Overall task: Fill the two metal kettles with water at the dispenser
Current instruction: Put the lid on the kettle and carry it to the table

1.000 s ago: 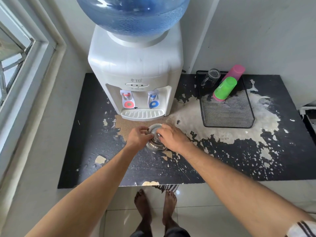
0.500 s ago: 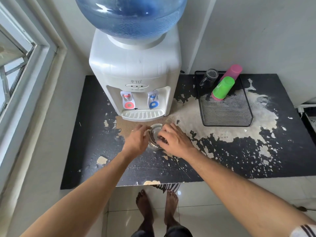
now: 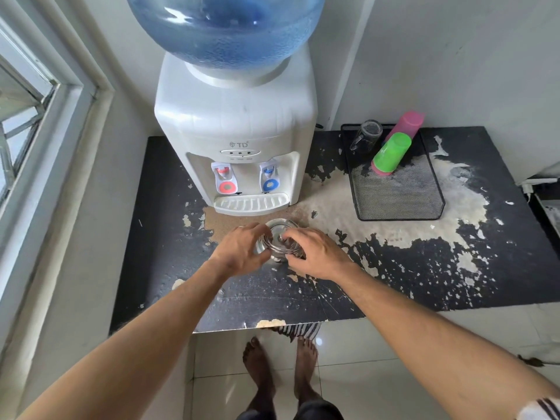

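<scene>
Below the dispenser [image 3: 235, 128] at frame centre, left hand [image 3: 242, 250] and right hand [image 3: 315, 253] clasp one kettle [image 3: 280, 234] on the worktop [image 3: 424, 268]; filling not yet begun, next probably lifting its lid.

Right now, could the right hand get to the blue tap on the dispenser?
Probably yes. The right hand rests on the metal kettle just in front of the dispenser, and nothing stands between it and the blue tap; it would have to let go of the kettle first.

Bare forearms, bare feet [image 3: 280, 368] (striped white sleeve [image 3: 542, 410] at right).
</scene>
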The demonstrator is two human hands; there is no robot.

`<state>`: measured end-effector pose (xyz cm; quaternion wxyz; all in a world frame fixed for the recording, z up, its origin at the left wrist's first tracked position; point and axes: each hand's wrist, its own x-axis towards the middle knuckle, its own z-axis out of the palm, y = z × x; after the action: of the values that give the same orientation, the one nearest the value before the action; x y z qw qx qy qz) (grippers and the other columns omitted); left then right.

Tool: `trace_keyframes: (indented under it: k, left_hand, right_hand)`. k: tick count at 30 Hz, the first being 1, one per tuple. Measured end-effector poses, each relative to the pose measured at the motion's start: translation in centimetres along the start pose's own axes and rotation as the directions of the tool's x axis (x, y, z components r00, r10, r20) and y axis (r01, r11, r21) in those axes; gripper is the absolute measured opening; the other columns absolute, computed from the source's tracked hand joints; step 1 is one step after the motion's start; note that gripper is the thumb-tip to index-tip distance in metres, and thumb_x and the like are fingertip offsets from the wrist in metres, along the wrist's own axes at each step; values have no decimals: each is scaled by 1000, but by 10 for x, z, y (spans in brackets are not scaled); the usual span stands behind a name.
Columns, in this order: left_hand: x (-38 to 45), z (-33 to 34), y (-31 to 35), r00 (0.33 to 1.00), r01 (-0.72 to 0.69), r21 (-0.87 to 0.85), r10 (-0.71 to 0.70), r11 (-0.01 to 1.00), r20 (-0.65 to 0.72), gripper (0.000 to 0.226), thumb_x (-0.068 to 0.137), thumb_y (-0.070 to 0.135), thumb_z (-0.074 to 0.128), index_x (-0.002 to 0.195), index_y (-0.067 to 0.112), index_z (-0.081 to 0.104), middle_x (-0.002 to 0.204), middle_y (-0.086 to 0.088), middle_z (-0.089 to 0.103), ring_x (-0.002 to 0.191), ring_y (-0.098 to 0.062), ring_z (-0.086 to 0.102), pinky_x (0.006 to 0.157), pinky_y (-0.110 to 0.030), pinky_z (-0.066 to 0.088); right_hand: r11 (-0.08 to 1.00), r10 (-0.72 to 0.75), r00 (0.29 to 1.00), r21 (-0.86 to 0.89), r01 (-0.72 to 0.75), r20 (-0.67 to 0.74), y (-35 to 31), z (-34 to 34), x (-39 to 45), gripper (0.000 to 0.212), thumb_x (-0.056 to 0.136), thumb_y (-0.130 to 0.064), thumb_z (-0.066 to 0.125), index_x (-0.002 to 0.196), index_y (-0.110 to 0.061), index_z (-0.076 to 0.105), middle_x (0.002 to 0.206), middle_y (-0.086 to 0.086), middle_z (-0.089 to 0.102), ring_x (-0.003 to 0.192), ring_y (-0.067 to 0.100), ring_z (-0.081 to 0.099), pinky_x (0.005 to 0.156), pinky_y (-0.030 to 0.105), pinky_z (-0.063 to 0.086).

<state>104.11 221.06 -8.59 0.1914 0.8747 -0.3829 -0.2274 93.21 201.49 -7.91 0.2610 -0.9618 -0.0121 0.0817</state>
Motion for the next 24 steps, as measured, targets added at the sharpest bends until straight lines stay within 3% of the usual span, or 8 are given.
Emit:
trace_keyframes:
  k: [5, 8, 12, 14, 17, 19, 22, 24]
  left_hand:
    - [9, -8, 2, 998, 61, -49, -59, 997, 30, 24, 96, 35, 64, 118, 23, 62, 127, -1, 67, 88, -13, 63, 87, -32, 50]
    - [15, -10, 2, 995, 100, -105, -97, 989, 32, 21, 99, 40, 65, 114, 26, 64, 121, 1, 71, 80, -8, 65, 79, -33, 51]
    - [20, -12, 3, 992, 125, -143, -123, 982, 23, 20, 99, 37, 63, 113, 24, 69, 122, 2, 72, 95, -15, 69, 83, -33, 54]
    - [20, -14, 6, 995, 98, -124, -96, 987, 20, 21, 99, 34, 65, 114, 20, 69, 114, 6, 70, 82, -9, 66, 72, -24, 48]
    - [18, -15, 17, 1000, 28, -162, -27, 986, 11, 10, 99, 24, 64, 108, 19, 66, 95, 15, 65, 69, 5, 55, 60, -11, 34]
    - [15, -16, 26, 1000, 17, -273, -16, 962, 6, 6, 100, 17, 59, 96, 19, 63, 82, 17, 61, 71, 6, 54, 60, -11, 35]
    - [16, -18, 35, 995, 88, -430, -95, 899, 5, 31, 100, 25, 44, 77, 14, 62, 73, 2, 64, 68, -10, 56, 62, -26, 41]
    - [21, -18, 39, 984, 165, -495, -180, 853, 19, 40, 101, 28, 37, 68, 16, 55, 67, -2, 58, 64, -14, 50, 60, -31, 37]
  right_hand:
    - [984, 119, 993, 130, -119, 4, -2, -8, 7, 28, 94, -26, 68, 120, -19, 64, 109, -2, 71, 88, 10, 63, 81, 32, 57]
    - [950, 201, 979, 247, -189, -22, -1, -8, 11, 21, 95, -23, 69, 115, -18, 68, 106, -3, 71, 82, 7, 65, 70, 25, 55]
    - [895, 290, 957, 358, -265, -15, 2, -8, 16, 17, 95, -23, 69, 112, -20, 69, 106, -2, 72, 91, 13, 69, 73, 27, 57]
    - [891, 310, 951, 353, -285, -15, 1, -7, 16, 20, 95, -24, 69, 115, -21, 69, 106, -3, 72, 84, 11, 69, 70, 32, 59]
    - [902, 292, 955, 345, -261, -42, -5, -6, 14, 17, 96, -20, 67, 113, -17, 70, 101, -3, 71, 73, 5, 63, 60, 22, 49]
    - [902, 276, 959, 363, -236, -63, -9, -6, 15, 8, 95, -15, 67, 102, -13, 71, 92, -1, 71, 72, 6, 63, 58, 20, 45]
    - [886, 317, 947, 373, -274, -56, -14, -9, 19, 2, 91, -16, 68, 89, -16, 68, 80, -6, 67, 68, 2, 59, 55, 13, 40]
    - [871, 342, 939, 383, -307, -26, -17, -13, 22, 5, 89, -20, 68, 86, -17, 66, 80, -3, 67, 70, 8, 61, 56, 19, 45]
